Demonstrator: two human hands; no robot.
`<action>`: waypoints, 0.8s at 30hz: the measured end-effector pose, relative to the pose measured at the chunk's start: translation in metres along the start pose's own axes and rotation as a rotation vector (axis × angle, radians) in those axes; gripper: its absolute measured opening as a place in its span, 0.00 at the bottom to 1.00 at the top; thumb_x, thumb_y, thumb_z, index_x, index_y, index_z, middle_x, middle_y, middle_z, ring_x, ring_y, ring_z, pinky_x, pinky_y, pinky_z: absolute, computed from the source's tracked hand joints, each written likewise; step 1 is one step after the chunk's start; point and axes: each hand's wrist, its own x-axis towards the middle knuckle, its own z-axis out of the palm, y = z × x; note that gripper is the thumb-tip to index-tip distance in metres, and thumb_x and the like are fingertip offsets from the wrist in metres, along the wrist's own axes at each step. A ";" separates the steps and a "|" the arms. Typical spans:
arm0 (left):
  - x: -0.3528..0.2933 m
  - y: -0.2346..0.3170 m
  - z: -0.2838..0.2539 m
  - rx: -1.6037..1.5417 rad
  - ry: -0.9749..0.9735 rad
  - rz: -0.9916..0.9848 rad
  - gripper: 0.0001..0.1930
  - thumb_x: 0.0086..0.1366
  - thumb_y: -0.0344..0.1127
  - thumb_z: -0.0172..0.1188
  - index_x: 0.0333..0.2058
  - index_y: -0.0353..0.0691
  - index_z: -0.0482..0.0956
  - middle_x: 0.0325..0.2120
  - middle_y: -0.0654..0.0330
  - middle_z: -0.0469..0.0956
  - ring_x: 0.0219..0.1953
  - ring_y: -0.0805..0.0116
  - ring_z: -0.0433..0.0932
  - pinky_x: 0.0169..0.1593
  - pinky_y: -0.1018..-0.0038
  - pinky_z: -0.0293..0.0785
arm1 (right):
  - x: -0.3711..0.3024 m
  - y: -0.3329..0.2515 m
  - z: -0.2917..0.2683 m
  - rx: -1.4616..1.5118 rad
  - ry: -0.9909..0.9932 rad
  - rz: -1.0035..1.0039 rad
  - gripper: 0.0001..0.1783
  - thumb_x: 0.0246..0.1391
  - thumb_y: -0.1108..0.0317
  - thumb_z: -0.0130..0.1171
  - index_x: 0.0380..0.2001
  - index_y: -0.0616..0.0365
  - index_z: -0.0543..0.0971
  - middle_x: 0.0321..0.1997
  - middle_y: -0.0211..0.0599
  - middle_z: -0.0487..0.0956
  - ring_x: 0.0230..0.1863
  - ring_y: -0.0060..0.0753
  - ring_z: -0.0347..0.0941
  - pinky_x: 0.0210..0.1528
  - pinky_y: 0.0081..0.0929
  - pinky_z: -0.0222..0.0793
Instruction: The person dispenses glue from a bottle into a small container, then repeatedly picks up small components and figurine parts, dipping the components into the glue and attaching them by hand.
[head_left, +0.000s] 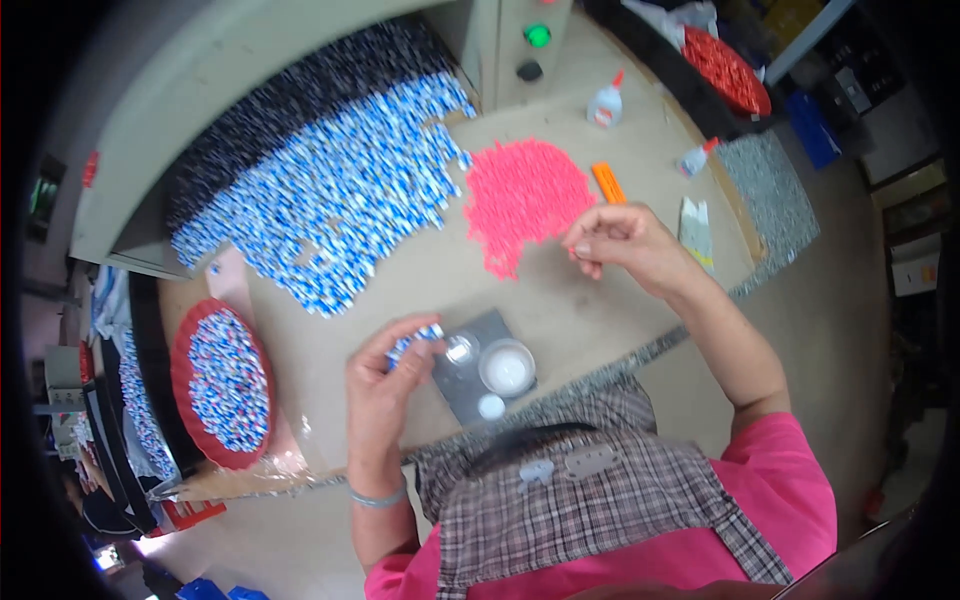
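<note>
My left hand (388, 366) is closed around a few small blue-and-white pieces (412, 342), just left of a dark grey mat (462, 388). A white round cup with white contents (507, 368) rests on that mat, beside a small clear dish (461, 348) and a white disc (491, 406). Over the right edge of a pile of small pink pieces (525, 190), my right hand (612, 240) has its fingers curled with thumb and forefinger pressed together. Anything in that pinch is too small to make out.
Blue-and-white pieces (330, 190) cover the table's left, with black ones (300, 90) behind. A red basket (185, 350) of similar pieces stands at left. Right of the pink pile lie an orange tool (608, 184) and two red-tipped bottles (605, 106). A machine post has a green button (538, 36).
</note>
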 end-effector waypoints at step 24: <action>-0.018 0.006 -0.021 -0.109 0.063 0.015 0.12 0.64 0.30 0.57 0.45 0.34 0.79 0.25 0.63 0.77 0.22 0.84 0.64 0.23 0.86 0.55 | 0.039 -0.036 -0.004 -0.383 0.189 -0.277 0.04 0.54 0.75 0.57 0.33 0.62 0.79 0.28 0.28 0.78 0.29 0.16 0.73 0.33 0.16 0.71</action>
